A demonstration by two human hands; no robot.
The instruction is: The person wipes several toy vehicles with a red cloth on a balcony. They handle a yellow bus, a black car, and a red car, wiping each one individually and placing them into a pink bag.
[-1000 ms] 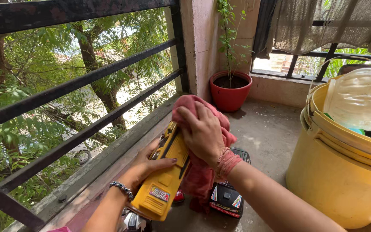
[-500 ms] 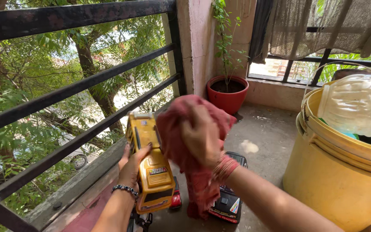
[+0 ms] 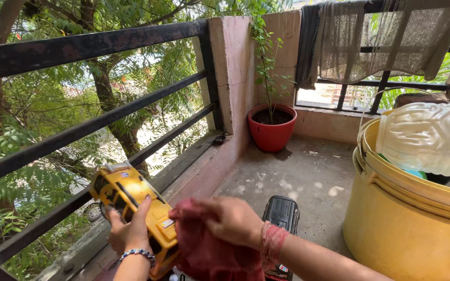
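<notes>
1. Gripping a yellow toy truck (image 3: 131, 200) from below, the left hand (image 3: 128, 231) has its fingers curled around it, near the railing (image 3: 95, 125) on the left.
2. Right hand (image 3: 230, 221) is bunched shut on a dark red cloth (image 3: 209, 255), pressed against the truck's near end.
3. Black toy car (image 3: 282, 213) sits on the floor just behind.
4. Yellow bucket (image 3: 407, 229) on the right, red plant pot (image 3: 272, 127) far back.
</notes>
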